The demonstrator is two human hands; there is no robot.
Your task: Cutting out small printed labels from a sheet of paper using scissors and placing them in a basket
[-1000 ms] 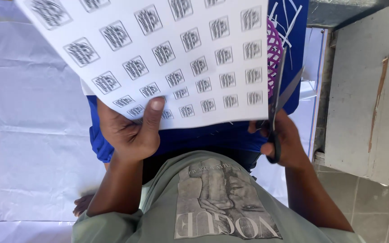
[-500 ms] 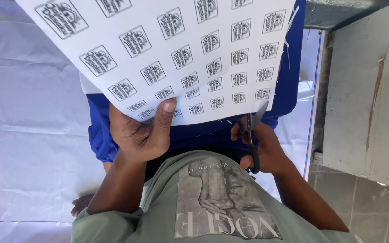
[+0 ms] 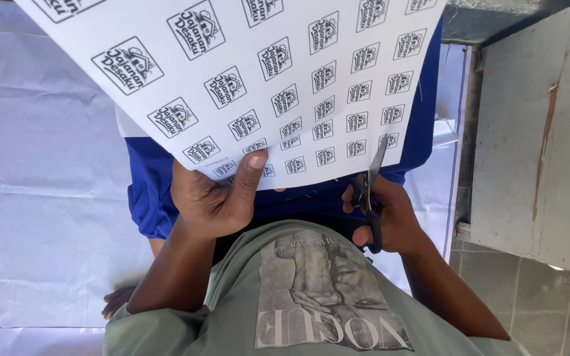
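A large white sheet (image 3: 252, 72) printed with rows of small black square labels fills the upper view, held up over my lap. My left hand (image 3: 216, 198) pinches its near edge, thumb on top of the paper. My right hand (image 3: 387, 214) grips black-handled scissors (image 3: 369, 191), whose blades point upward and meet the sheet's near edge at the right. Blue shorts (image 3: 153, 191) and my grey-green printed shirt (image 3: 311, 296) lie below the sheet.
A white plastic sheet (image 3: 41, 217) covers the floor at left and under me. A grey concrete slab (image 3: 536, 132) stands at the right, with grey floor tiles (image 3: 496, 277) beneath it. My foot (image 3: 117, 303) shows at lower left.
The sheet has come closer and shifted right, now hiding the purple thing seen earlier. My right hand with the scissors moved left and the blades now reach the paper's edge.
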